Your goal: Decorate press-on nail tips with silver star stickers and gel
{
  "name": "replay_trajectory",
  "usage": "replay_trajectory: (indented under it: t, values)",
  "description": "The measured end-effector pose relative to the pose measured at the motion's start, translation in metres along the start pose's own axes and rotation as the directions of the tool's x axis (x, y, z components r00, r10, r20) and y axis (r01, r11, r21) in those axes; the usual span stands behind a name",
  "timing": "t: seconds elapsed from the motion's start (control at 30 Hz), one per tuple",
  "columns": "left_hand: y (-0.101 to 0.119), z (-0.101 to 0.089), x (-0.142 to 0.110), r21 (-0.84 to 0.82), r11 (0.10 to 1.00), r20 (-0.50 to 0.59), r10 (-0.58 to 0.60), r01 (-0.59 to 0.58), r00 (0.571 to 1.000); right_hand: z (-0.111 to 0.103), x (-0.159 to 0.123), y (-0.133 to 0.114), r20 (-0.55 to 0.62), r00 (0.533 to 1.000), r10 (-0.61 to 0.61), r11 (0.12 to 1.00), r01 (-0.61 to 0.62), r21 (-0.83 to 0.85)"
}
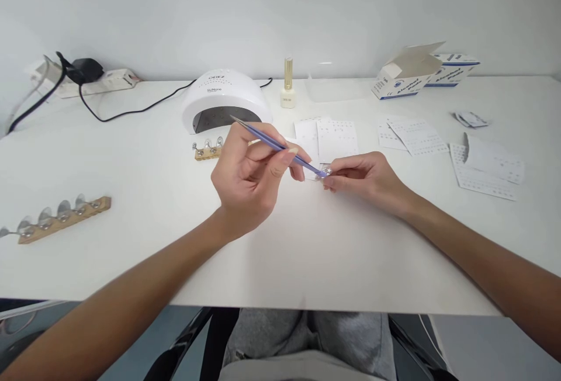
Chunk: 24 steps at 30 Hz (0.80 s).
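Observation:
Between the thumb and fingers of my left hand (248,176) I hold a pair of purple tweezers (274,142). Their pointed metal end points up and left, away from the work, and the other end touches a small shiny, clear-silvery piece (326,170). My right hand (366,179) pinches that piece between thumb and index finger; the fingertips partly cover it, so its kind cannot be made out. White sticker sheets (337,141) with rows of small marks lie just behind both hands. A short wooden stand (205,154) with clear nail tips is partly hidden by my left hand.
A white nail lamp (228,92) and a bottle of nail polish (287,86) stand at the back. Alcohol pad boxes (401,77) and more sheets (418,137) are to the right. Another wooden nail-tip stand (65,220) lies left; a power strip (105,82) sits behind.

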<state>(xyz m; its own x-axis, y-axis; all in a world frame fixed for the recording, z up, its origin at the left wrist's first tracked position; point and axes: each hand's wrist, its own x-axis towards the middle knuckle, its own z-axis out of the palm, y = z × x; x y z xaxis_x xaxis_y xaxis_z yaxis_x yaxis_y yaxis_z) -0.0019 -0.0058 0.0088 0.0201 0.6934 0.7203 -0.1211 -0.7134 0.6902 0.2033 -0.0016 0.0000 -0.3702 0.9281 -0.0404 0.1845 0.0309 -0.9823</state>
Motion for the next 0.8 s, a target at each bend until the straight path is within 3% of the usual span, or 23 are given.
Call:
replay_trajectory:
  t: [0.3, 0.8]
  values:
    - [-0.0002, -0.0001, 0.0012, 0.015, 0.998, -0.007, 0.06, -0.06, 0.998, -0.0022, 0.0013, 0.0051, -0.003, 1.0, 0.005, 0.999, -0.005, 0.048]
    - [-0.0034, -0.0027, 0.002, 0.072, 0.996, -0.048, 0.056, -0.053, 0.997, -0.0055, 0.0038, 0.01, -0.003, 1.0, -0.016, 0.993, 0.016, 0.12]
